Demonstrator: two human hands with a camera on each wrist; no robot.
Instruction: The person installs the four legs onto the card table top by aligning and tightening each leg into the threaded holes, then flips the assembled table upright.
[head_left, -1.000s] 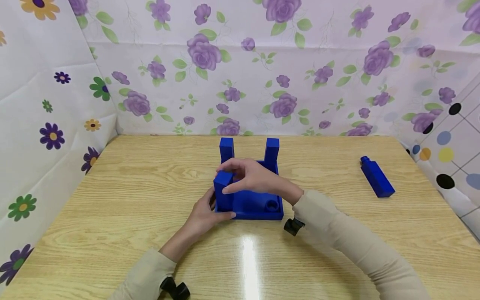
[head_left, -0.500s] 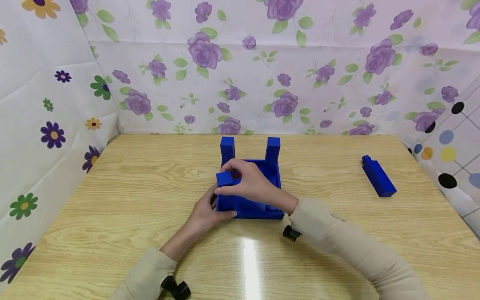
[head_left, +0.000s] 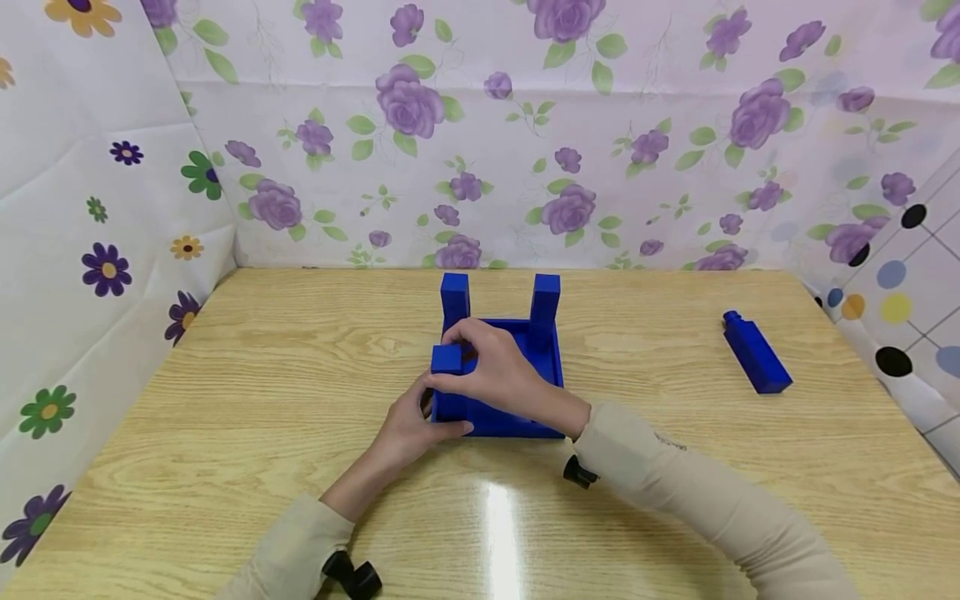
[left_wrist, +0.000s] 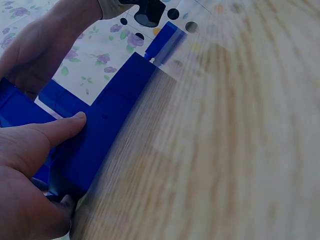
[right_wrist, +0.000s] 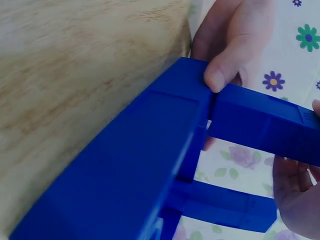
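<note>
An upturned blue toy tabletop (head_left: 498, 423) lies on the wooden table, its raised rim facing up. My left hand (head_left: 405, 432) grips its near left corner, the thumb along the front side (left_wrist: 95, 150) and the other fingers partly hidden. On that corner stands a square blue leg (head_left: 446, 360), which my right hand (head_left: 497, 368) pinches near its top between thumb and fingers. The right wrist view shows this leg (right_wrist: 255, 117) meeting the tabletop (right_wrist: 125, 145) beside the left thumb. A far left leg (head_left: 455, 293) and a far right leg (head_left: 546, 296) stand upright.
A loose blue leg (head_left: 757, 357) with a threaded end lies on the wooden table (head_left: 645, 333) at the right. Flowered cloth (head_left: 480, 167) hangs behind the table. Black wrist cameras are on both sleeves.
My right thumb has come in against the near left leg, and that leg's top has turned slightly. The right hand now covers the near right socket. My left hand stays put.
</note>
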